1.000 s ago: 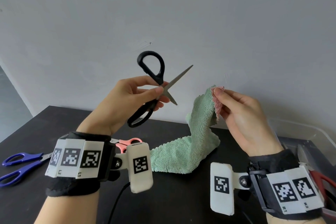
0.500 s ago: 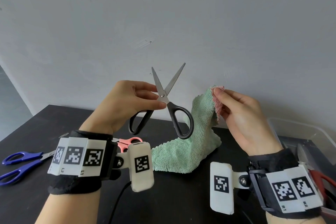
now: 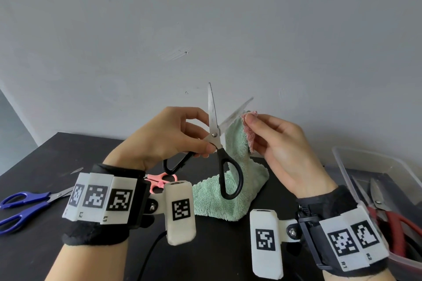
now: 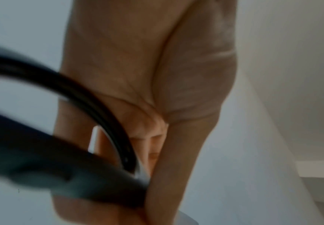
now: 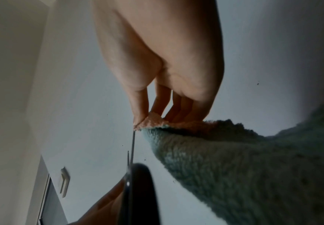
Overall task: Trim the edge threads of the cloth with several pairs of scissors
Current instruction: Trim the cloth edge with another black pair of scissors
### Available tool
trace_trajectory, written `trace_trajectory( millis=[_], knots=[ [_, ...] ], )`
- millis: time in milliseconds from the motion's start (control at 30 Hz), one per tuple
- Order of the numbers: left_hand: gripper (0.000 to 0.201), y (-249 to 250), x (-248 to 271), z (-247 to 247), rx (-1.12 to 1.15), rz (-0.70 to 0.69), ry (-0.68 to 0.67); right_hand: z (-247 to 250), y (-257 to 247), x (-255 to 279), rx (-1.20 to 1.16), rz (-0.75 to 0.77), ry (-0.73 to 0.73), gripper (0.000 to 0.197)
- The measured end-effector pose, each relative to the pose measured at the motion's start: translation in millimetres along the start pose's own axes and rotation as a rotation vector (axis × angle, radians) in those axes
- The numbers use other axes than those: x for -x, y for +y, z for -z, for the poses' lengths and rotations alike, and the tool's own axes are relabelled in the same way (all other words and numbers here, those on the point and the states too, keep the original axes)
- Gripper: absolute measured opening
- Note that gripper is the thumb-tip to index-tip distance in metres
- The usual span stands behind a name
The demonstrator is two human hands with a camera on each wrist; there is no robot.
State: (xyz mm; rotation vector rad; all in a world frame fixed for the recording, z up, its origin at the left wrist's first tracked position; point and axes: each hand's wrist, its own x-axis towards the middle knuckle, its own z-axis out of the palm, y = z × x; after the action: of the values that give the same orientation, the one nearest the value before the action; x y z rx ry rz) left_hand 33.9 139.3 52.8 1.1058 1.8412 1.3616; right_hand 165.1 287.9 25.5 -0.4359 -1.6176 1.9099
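A plain grey wall fills the upper half of the head view, and a dark table [image 3: 228, 258] runs across the lower half. At centre frame the left hand [image 3: 166, 141] holds the black-handled scissors [image 3: 215, 141] upright, fingers curled round them near the pivot rather than through the loops, so one loop hangs free at lower centre. The blades stand parted in a V, the right-hand one lying against the top edge of the cloth [image 3: 228, 194]; that grip looks to me like a way of steering the blades onto the edge before a proper cutting hold.

The right hand [image 3: 280, 150], right of centre, pinches the cloth's upper corner between thumb and fingertips and lifts it off the table, which probably keeps the edge taut and exposed to the blades. The right wrist view shows the pinch and a thin blade just beside the corner.

The cloth is fluffy pale green terry with a pink underside showing at the pinched corner. Its lower part lies bunched on the table at centre. Loose threads are too fine to make out.

Blue scissors [image 3: 25, 205] lie at the left edge, pink scissors [image 3: 159, 180] peep out behind the left wrist, and red-handled scissors [image 3: 388, 219] sit in a clear plastic box [image 3: 356, 157] at the right.
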Motion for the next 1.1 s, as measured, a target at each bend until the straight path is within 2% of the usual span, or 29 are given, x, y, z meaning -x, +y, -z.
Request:
trace_trajectory(
  millis=[167, 333, 467, 633, 800, 1100],
  knots=[
    [0.014, 1, -2, -5, 0.033, -0.01, 0.082, -4, 2, 0, -0.031, -0.011, -0.017, 0.02],
    [0.018, 2, -6, -11, 0.025, -0.026, 0.177, -11, 1, 4, -0.034, 0.002, -0.034, 0.02],
    [0.01, 5, -5, -16, 0.043, -0.065, 0.181, -17, 3, 6, 0.003, 0.006, -0.053, 0.023],
    [0.011, 5, -5, -18, 0.039, -0.071, 0.175, -18, 3, 6, 0.002, 0.041, -0.02, 0.01],
    [0.012, 7, -4, -21, 0.018, -0.075, 0.183, -15, 2, 5, 0.023, 0.048, 0.036, 0.013],
    [0.012, 8, -5, -24, -0.02, -0.081, 0.251, -14, 3, 4, 0.008, 0.084, 0.047, 0.01]
  ],
)
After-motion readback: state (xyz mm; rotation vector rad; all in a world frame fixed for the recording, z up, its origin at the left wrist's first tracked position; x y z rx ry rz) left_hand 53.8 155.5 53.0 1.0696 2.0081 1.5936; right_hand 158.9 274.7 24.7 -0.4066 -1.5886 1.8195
